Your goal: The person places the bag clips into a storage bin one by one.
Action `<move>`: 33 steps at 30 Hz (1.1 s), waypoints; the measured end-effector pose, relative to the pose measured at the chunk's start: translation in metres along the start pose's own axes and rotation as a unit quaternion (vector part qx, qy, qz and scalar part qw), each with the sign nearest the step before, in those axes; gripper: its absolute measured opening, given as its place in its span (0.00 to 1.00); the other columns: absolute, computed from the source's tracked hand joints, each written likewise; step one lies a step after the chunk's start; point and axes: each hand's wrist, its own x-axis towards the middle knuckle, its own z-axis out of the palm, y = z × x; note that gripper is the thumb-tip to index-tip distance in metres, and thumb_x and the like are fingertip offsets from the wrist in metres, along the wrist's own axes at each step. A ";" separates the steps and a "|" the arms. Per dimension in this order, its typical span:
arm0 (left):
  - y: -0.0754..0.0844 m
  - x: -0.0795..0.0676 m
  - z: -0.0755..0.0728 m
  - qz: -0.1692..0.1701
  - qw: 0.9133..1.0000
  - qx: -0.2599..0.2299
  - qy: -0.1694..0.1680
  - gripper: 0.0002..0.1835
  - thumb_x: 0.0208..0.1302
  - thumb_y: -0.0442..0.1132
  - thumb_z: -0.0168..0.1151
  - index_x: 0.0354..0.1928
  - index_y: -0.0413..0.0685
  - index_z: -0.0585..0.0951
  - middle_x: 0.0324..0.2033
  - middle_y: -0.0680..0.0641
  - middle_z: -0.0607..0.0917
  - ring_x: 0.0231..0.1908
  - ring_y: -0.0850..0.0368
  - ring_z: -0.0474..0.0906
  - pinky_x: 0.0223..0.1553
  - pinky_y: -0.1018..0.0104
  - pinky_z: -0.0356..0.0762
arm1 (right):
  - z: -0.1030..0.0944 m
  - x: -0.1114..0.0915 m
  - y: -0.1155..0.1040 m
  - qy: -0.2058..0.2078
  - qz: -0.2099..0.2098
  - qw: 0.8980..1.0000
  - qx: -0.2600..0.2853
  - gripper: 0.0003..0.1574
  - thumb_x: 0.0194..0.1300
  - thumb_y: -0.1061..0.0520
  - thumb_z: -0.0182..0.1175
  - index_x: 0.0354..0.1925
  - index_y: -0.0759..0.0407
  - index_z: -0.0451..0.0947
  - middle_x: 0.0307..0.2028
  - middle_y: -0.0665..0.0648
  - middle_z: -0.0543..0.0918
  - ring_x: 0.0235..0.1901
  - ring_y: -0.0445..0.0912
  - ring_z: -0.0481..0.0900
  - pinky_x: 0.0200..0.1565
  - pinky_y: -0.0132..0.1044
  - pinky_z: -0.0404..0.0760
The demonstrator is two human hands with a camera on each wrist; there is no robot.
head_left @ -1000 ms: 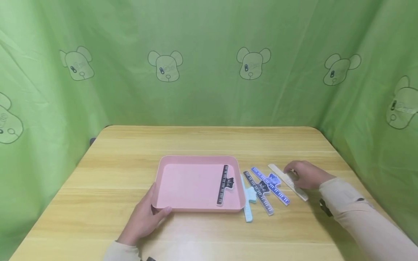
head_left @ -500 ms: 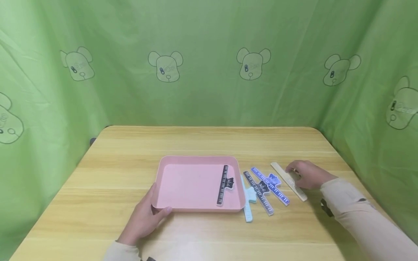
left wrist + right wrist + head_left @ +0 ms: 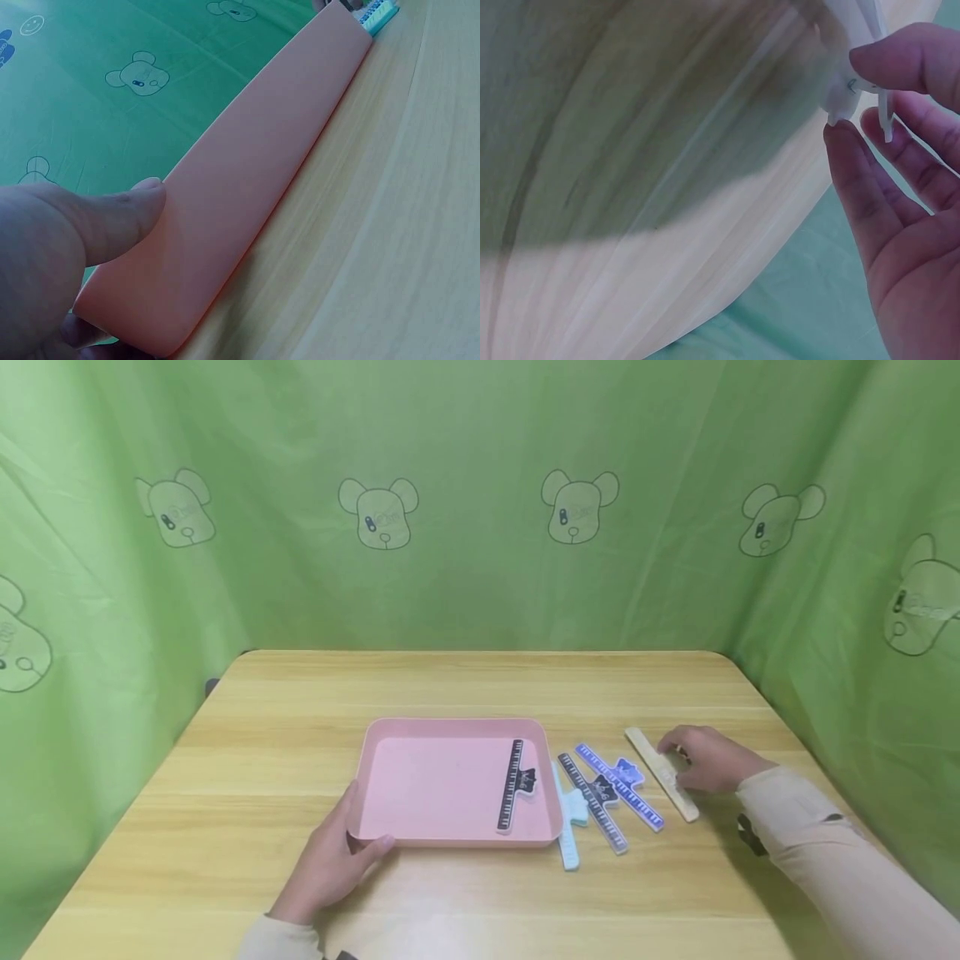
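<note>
My left hand (image 3: 330,856) grips the near left corner of a pink tray (image 3: 435,785). In the left wrist view its thumb lies along the tray's outer wall (image 3: 232,187), fingers mostly hidden round the corner. Over at the right, my right hand (image 3: 716,762) holds a cream-white sheet music clip (image 3: 652,760) low over the table. The right wrist view shows thumb and fingertips around the clip's handle part (image 3: 844,94). Inside the tray, towards its right side, lies a black piano-key clip (image 3: 512,789).
Between tray and right hand lie a light blue clip (image 3: 572,852) close against the tray's right wall, a black clip with clear edging (image 3: 603,810) and a blue clip (image 3: 630,793). Green curtains (image 3: 480,585) stand behind and beside the wooden table (image 3: 465,685).
The white clip has turned slightly, its far end shifting right and back, its near end a little left. My right hand moved only slightly; left hand and tray stay put.
</note>
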 end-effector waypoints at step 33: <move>-0.001 -0.001 0.000 -0.007 1.000 0.003 0.000 0.53 0.59 0.54 0.68 0.75 0.37 0.49 0.70 0.34 0.59 0.66 0.35 0.60 0.66 0.40 0.57 | -0.010 0.002 -0.009 0.026 -0.004 1.000 0.001 0.27 0.42 0.65 0.70 0.44 0.72 0.79 0.37 0.62 0.82 0.38 0.56 0.79 0.42 0.55 0.81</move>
